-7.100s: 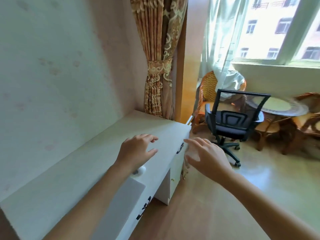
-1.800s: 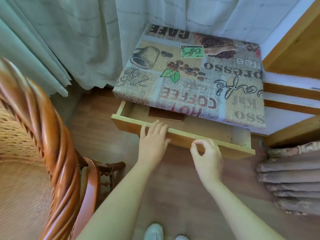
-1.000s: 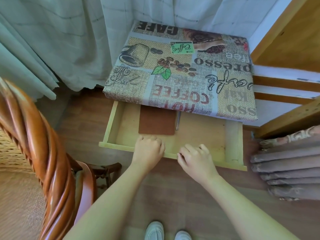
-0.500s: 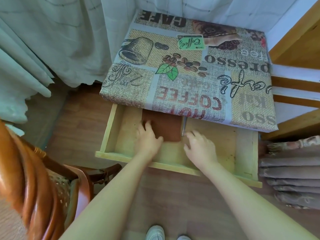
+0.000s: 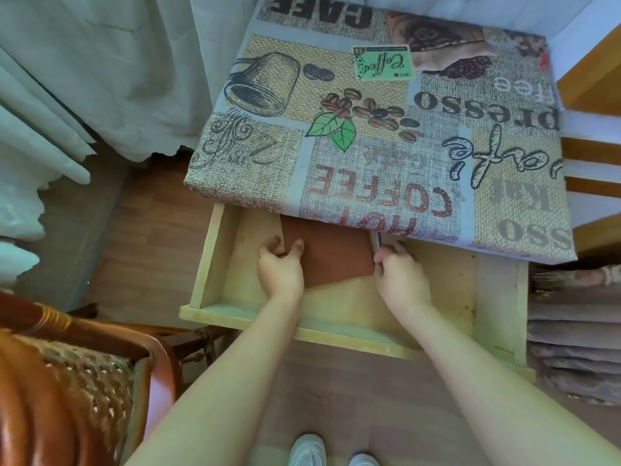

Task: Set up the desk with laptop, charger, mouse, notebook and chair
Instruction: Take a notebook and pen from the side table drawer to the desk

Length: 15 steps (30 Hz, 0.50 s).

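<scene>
A brown notebook lies in an open pale wooden drawer, its far part hidden under the cabinet top. My left hand grips its left edge, thumb on the cover and fingers under the edge. My right hand pinches its right edge, beside a thin dark pen. The notebook's near edge looks lifted off the drawer floor. No laptop, charger, mouse or desk shows.
The cabinet top wears a coffee-print cloth. A wicker armchair stands close at the lower left. Pale curtains hang at the left, folded brown fabric at the right. My white shoes stand on the wood floor.
I left the white desk for this cabinet and pulled its drawer open. In the last half second both hands moved from resting on the notebook to gripping its two side edges.
</scene>
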Available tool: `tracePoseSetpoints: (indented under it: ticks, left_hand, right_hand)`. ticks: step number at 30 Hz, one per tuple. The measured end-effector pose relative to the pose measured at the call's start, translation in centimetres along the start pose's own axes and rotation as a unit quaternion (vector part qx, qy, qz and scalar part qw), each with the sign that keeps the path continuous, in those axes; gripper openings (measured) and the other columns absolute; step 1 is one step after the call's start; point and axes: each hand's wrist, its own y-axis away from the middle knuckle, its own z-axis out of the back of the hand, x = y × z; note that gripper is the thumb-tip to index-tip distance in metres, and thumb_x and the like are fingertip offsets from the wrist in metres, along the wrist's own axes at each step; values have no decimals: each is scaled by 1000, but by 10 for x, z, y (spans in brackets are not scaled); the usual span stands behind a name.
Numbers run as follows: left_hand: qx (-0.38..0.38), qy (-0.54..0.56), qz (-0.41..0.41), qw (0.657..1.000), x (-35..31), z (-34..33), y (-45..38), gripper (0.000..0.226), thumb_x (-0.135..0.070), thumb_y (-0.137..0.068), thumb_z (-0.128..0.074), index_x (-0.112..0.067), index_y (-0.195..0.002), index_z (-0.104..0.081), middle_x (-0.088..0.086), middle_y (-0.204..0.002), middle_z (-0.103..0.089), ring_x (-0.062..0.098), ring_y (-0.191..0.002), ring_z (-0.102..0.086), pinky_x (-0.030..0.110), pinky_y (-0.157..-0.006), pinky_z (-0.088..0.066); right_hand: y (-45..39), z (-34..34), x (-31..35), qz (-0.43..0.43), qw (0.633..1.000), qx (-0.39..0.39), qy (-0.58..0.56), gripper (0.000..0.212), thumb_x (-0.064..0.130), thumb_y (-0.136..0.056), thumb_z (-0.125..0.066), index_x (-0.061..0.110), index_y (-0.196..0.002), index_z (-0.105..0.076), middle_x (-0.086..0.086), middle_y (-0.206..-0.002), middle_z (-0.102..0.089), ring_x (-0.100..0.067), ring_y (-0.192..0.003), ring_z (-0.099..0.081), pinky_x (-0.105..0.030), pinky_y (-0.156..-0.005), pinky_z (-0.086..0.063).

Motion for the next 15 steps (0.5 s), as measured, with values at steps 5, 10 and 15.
tracePoseSetpoints:
  ticks: [5,10,15]
  left_hand:
    - [59,35,-15,998,-4,-3,11,23,-24,-84,-70,-18,-83,-47,-4,-78,-54,13,-70,-53,22,-65,-42]
    - [155,19,-57,986,-15,-4,29,38,-13,-92,-59,-10,-121,-35,3,-113,-57,17,-98,-56,19,-80,-40]
    - [155,7,-85,984,-23,7,40,49,-13,-90,-61,-6,-132,-37,7,-129,-57,22,-117,-55,34,-104,-40]
  right_hand:
    - [2,2,-4,-50,998,12,-39,37,6,-82,-56,9,-118,-49,-16,-104,-60,-38,-91,-62,-36,-70,-48]
    - [12,4,-2,-50,998,-5,-39,50,7,-83,-51,8,-132,-42,-17,-110,-58,-41,-92,-60,-38,-68,-47]
    - [34,14,-4,-28,995,-57,-73,51,6,-87,-44,15,-136,-38,-19,-111,-59,-44,-91,-60,-44,-71,-48]
